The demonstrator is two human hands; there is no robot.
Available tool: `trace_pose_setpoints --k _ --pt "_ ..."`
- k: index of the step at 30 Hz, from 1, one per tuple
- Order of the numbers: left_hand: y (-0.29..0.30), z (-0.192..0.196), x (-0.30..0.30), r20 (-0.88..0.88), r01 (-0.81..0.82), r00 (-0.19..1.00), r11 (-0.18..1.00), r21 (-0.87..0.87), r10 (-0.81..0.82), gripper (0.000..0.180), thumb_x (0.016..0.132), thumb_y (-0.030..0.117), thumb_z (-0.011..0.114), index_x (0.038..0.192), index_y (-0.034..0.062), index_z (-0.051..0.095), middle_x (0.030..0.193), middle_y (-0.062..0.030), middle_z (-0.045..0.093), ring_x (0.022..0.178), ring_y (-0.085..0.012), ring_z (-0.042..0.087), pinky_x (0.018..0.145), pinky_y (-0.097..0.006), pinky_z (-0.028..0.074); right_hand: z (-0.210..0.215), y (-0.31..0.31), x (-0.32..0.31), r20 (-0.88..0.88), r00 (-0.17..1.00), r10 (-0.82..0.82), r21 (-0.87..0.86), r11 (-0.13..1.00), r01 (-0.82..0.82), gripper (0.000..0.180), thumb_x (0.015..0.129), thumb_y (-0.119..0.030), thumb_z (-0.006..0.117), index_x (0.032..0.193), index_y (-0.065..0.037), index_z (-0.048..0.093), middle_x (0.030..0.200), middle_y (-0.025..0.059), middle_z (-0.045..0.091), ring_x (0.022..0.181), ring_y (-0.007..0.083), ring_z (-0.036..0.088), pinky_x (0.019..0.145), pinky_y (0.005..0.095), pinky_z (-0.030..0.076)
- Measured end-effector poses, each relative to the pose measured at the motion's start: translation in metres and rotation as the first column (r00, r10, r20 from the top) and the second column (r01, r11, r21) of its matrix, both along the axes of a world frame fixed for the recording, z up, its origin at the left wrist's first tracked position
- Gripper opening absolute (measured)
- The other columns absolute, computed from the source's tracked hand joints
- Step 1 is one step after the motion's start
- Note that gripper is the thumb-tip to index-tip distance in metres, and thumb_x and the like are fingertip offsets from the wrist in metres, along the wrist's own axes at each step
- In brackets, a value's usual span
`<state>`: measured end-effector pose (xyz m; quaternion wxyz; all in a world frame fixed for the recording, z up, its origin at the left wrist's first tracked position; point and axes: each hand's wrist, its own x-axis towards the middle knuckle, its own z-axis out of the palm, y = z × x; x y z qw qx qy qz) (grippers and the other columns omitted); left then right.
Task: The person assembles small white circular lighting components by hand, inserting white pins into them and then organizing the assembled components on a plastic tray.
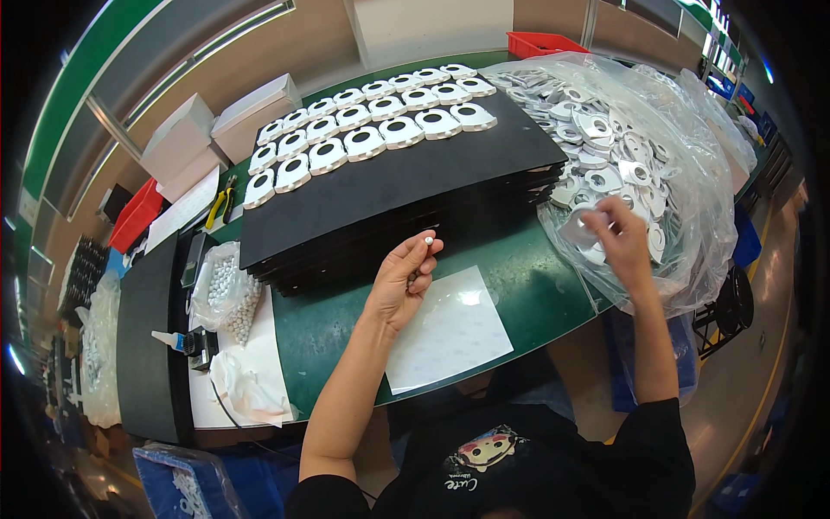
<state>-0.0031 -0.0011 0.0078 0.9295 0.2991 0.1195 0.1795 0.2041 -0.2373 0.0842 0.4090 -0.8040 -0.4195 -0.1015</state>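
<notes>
My left hand [405, 278] is closed in front of the black stack, a small white ball [429, 241] pinched between thumb and forefinger. Small dark round things show under its curled fingers, too small to name. Over at the right, my right hand [624, 238] grips the edge of a flat silver-white plate [577, 228], blurred by motion, above a large clear plastic bag [705, 251] filled with similar plates. Rows of silver-white plates with round dark holes [364, 144] lie on the topmost black board [406, 186].
A bag of white balls [226, 290] stands left of the stack, near a small glue bottle [169, 340] and yellow-handled pliers [221, 203]. On the green table [540, 290] lies a glossy white sheet [450, 333]. Red bins [137, 214] and white boxes [257, 112] sit farther back.
</notes>
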Motion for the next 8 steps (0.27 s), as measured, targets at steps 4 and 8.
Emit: trace_pose_setpoints --k 4,8 --pt "0.001 -0.004 0.002 0.01 -0.005 1.0 1.0 0.005 0.005 0.019 0.088 0.012 0.059 0.106 0.0055 0.061 0.091 -0.0054 0.063 0.063 -0.0048 0.045 0.043 -0.013 0.028 -0.036 0.01 -0.026 0.09 0.985 0.145 -0.261 0.958 -0.117 0.019 0.084 -0.021 0.063 0.089 -0.005 0.055 0.068 0.0149 0.06 0.057 0.0303 0.058 0.052 0.0364 0.043" --pt "0.005 -0.013 0.001 0.04 -0.016 0.999 1.0 -0.013 0.016 0.022 0.089 0.012 0.059 0.11 0.0071 0.059 0.092 -0.0056 0.063 0.063 -0.0055 0.044 0.043 -0.014 0.029 -0.041 0.019 -0.034 0.029 0.971 0.237 -0.314 0.925 -0.216 0.025 0.085 -0.021 0.061 0.1 -0.006 0.049 0.072 0.0201 0.059 0.068 0.0376 0.06 0.057 0.0416 0.044"
